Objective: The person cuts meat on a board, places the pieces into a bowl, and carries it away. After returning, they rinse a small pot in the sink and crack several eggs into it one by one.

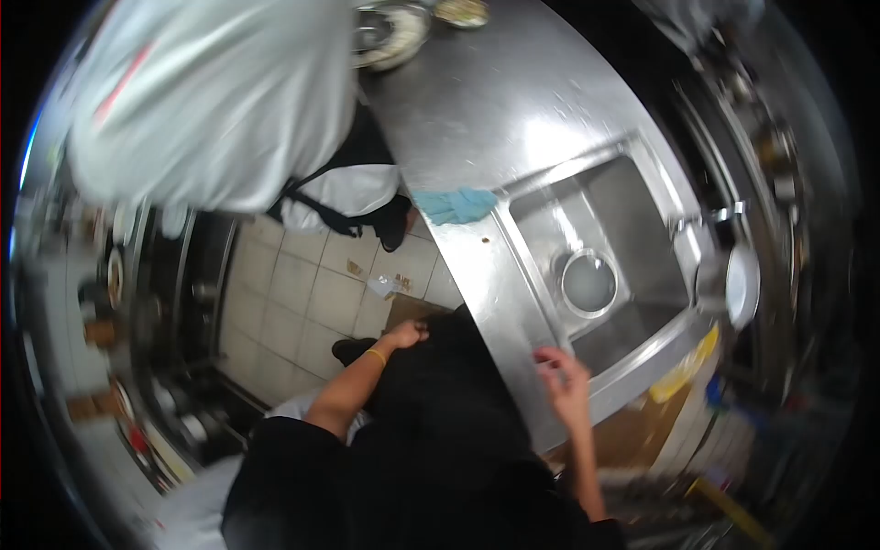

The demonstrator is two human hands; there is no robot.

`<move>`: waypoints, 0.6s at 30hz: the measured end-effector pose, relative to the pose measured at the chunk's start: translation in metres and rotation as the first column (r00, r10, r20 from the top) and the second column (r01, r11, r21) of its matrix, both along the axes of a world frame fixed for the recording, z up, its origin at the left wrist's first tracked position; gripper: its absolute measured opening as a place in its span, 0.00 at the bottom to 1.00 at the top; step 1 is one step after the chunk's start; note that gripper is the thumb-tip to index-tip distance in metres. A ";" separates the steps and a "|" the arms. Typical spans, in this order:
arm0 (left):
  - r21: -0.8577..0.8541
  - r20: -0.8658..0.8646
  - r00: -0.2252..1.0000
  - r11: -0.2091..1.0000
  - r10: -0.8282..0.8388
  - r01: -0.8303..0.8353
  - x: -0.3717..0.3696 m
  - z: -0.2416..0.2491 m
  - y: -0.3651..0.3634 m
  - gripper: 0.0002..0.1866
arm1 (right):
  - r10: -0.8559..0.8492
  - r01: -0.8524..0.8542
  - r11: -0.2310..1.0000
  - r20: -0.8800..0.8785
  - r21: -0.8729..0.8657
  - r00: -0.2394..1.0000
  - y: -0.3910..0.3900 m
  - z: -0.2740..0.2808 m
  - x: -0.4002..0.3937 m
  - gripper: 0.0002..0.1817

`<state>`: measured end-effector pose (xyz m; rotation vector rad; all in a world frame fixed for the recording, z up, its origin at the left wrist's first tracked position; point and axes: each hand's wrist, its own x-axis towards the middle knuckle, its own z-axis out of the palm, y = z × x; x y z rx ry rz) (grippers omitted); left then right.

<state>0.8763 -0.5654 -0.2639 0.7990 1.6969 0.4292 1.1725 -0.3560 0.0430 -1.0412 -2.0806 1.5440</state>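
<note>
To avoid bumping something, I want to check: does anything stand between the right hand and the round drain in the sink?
Nothing loose is visible between the right hand and the round drain; only the sink rim lies between them. The blue cloth lies on the counter, off to the side.

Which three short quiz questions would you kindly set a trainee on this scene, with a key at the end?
1. Multiple choice: where does the crumpled light-blue item lie?
A) Inside the sink basin
B) On the metal counter, beside the sink
C) In a bowl
2. True or false: the person wears a yellow band at the wrist of the left hand.
3. Fill in the missing word: the floor beside the counter is laid with pale, four-sided ____.

Key: 1. B; 2. True; 3. tiles
</note>
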 end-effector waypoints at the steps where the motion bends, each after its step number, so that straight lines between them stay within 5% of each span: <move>1: -0.149 -0.129 0.948 0.951 -0.289 0.270 0.019 0.026 0.002 0.26 | 0.139 -0.139 0.990 0.013 -0.014 0.990 -0.001 0.001 -0.011 0.11; 3: -0.297 -0.127 0.918 0.898 -0.375 0.325 0.055 0.050 -0.018 0.31 | 0.306 -0.318 0.942 -0.114 -0.104 0.945 -0.013 -0.004 -0.032 0.15; 5: -0.407 -0.132 0.957 0.894 -0.259 0.186 0.076 0.050 -0.043 0.33 | 0.440 -0.460 0.880 -0.161 -0.121 0.884 -0.035 -0.002 -0.050 0.17; 7: -0.249 -0.266 0.943 0.959 -0.200 0.133 0.077 0.030 -0.067 0.29 | 0.722 -0.732 0.680 -0.143 -0.032 0.677 -0.057 -0.001 -0.063 0.20; 10: -0.284 -0.403 0.914 0.944 0.040 -0.167 0.070 0.109 -0.060 0.23 | 0.924 -0.950 0.313 -0.230 -0.006 0.306 -0.097 -0.009 -0.071 0.23; 11: -0.087 -0.543 0.798 0.928 0.262 -0.363 0.071 0.108 -0.069 0.20 | 0.923 -0.951 0.221 -0.268 -0.216 0.275 -0.106 -0.006 -0.071 0.23; 13: 0.021 -0.382 0.703 0.766 0.600 -0.642 0.060 0.088 -0.087 0.20 | 0.945 -0.936 0.234 -0.165 -0.264 0.283 -0.106 0.011 -0.085 0.22; 15: 0.111 -0.370 0.623 0.698 0.689 -0.707 0.056 0.070 -0.102 0.15 | 0.962 -0.931 0.202 -0.114 -0.305 0.247 -0.107 0.003 -0.097 0.21; 17: 0.511 -0.440 0.386 0.579 0.811 -0.635 0.051 0.029 -0.118 0.12 | 0.965 -0.897 0.201 -0.080 -0.394 0.251 -0.111 -0.006 -0.116 0.21; 18: 0.472 -0.388 0.391 0.545 0.834 -0.694 0.045 0.034 -0.127 0.13 | 0.971 -0.898 0.180 -0.074 -0.402 0.227 -0.115 -0.009 -0.131 0.21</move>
